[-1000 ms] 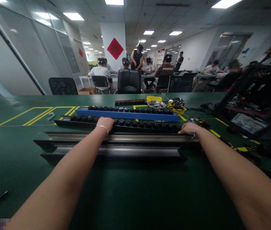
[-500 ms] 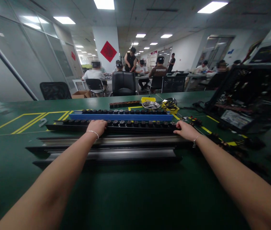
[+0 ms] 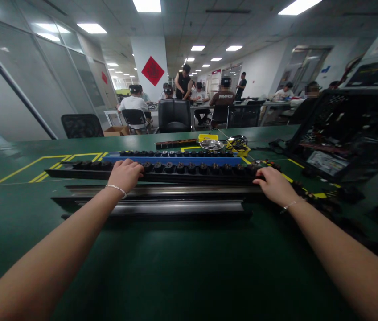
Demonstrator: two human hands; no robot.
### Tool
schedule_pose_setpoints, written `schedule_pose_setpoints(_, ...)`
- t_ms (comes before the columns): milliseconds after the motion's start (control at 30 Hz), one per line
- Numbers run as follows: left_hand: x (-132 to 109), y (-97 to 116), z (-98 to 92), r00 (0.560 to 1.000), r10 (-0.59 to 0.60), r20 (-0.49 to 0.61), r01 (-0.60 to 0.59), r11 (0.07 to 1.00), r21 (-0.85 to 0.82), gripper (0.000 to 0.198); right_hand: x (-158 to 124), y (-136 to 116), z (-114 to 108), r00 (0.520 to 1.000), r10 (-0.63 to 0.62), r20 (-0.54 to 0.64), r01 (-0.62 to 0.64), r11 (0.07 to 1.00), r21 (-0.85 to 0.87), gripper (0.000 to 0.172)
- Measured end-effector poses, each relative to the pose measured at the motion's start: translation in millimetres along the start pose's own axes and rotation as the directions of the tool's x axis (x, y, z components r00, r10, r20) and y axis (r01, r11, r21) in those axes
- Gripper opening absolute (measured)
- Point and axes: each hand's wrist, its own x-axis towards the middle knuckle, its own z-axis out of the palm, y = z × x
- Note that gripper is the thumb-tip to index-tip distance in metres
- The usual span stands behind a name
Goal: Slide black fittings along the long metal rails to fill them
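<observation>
A long black rail (image 3: 189,177) carrying a row of several round black parts lies crosswise before me, and both hands grip it. My left hand (image 3: 126,173) is closed around its left portion, with the rail's end reaching out past it. Near the right end, my right hand (image 3: 274,183) pinches the rail between thumb and fingers. Behind it stands a blue rail (image 3: 175,160) with another row of round black parts. Closer to me lie two empty metal channels, a rear one (image 3: 182,191) and a front one (image 3: 175,207).
The green table (image 3: 175,263) bears yellow tape lines. Farther back are a metal dish (image 3: 211,145), a yellow tray (image 3: 208,137) and a coil of black cable (image 3: 238,142). An open black equipment case (image 3: 332,133) stands at the right. People sit at tables beyond.
The held black rail looks larger and nearer, raised from its place just before the blue rail. My hands have moved apart, left hand leftward and right hand rightward. The view has shifted slightly.
</observation>
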Motion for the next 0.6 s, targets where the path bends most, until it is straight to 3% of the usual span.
schedule_pose_setpoints(300,-89.3,41.8,-70.5,0.998,0.060,0.014,-0.061,0.997,0.055,0.018,-105.4,0.0,-36.5,0.996,0.048,-0.081,-0.040,0.994,0.104,0.023)
schedule_pose_setpoints(433,-126.7,57.7,-81.0,0.998,0.017,0.053,-0.017,1.000,0.004,0.017,-140.4,-0.2,-37.6,0.996,0.040,-0.074,-0.029,0.989,0.144,0.022)
schedule_pose_setpoints(600,-160.8,73.7,-75.9,0.996,0.024,0.083,-0.026,1.000,0.017,0.018,-164.3,3.3,-30.2,0.999,0.016,-0.048,-0.007,0.985,0.175,0.020)
